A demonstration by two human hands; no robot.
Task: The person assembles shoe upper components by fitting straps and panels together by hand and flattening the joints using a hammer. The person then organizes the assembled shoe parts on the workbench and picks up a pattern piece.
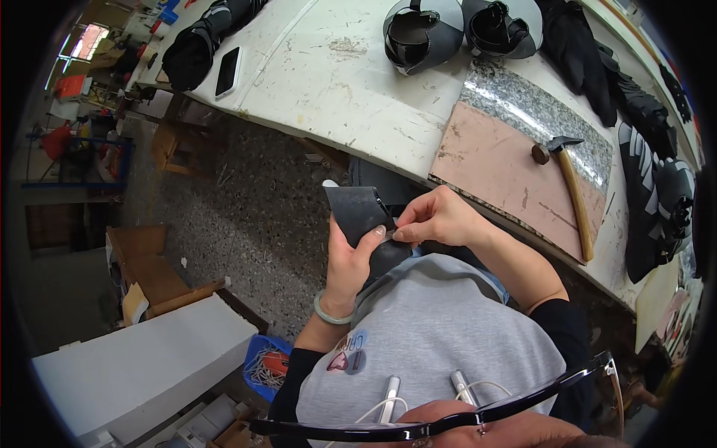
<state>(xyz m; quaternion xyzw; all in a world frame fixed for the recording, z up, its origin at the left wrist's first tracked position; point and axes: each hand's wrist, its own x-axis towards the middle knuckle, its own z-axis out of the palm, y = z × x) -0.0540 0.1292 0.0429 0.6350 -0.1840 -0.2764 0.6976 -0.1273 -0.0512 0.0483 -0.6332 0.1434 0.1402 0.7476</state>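
My left hand (345, 269) is closed around a dark grey shoe upper piece (355, 213), thumb on its near face, in front of the table's edge. The curved piece has a black inner edge, and its lower part hangs down over my lap. At that edge my right hand (441, 218) is pinched, fingertips close to the left thumb. A small pale sliver shows between the two hands; what exactly the right fingertips hold is too small to tell.
A white worktable (328, 82) lies ahead. On it are a hammer (573, 194) on a pinkish board (515, 183), grey shoe uppers (422, 33), black pieces (579, 52) and a phone (228, 72). A blue basket (258, 384) and a white box top (149, 366) stand at left.
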